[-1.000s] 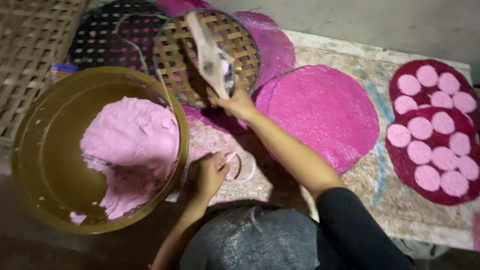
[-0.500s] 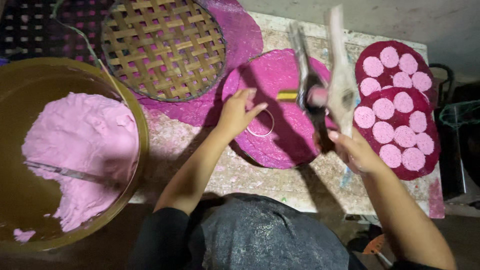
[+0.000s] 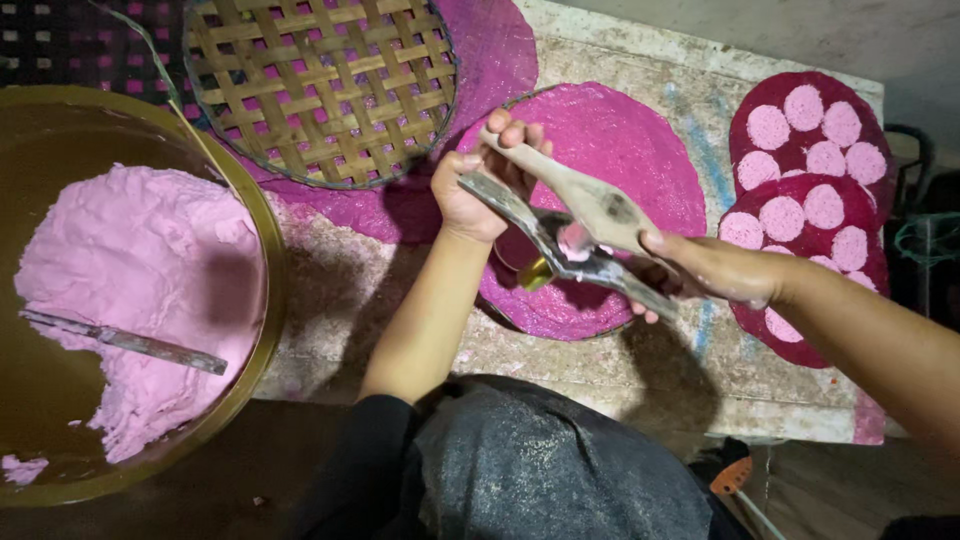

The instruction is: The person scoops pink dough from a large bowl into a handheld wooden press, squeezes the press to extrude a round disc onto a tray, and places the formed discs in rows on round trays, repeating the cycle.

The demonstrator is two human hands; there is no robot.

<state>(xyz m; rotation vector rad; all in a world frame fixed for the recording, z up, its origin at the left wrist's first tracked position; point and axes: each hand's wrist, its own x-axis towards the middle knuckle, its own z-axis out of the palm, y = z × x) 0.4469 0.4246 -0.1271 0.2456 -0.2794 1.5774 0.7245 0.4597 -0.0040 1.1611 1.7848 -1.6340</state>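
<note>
1. One large round basin (image 3: 262, 300) sits at the left edge of the table (image 3: 640, 360). It holds a soft heap of pink dough (image 3: 140, 300) with a metal blade (image 3: 125, 342) lying in it. The dough looks moist, sticky and easily deformed.
2. One woven bamboo tray (image 3: 320, 85) lies at the top, partly over a magenta mat.
3. One round magenta mat (image 3: 640, 150) lies at centre, directly below the hands.
4. Two dark red mats (image 3: 880, 120) at the right carry rows of flat pink discs (image 3: 782, 217). The discs look thin and fragile.
5. One hinged press tool (image 3: 585, 225), made of two long wooden arms, is held above the centre mat. It appears rigid and light. A small pink lump sits between the arms near the middle. Grip points are the two arm ends, well clear of the lump.
6. Left hand (image 3: 480, 180): fingers curled and pressed together around the far end of the arms.
7. Right hand (image 3: 700, 270): fingers wrapped around the near end.
8. One small brass ring (image 3: 535, 272) lies on the mat under the tool.
</note>
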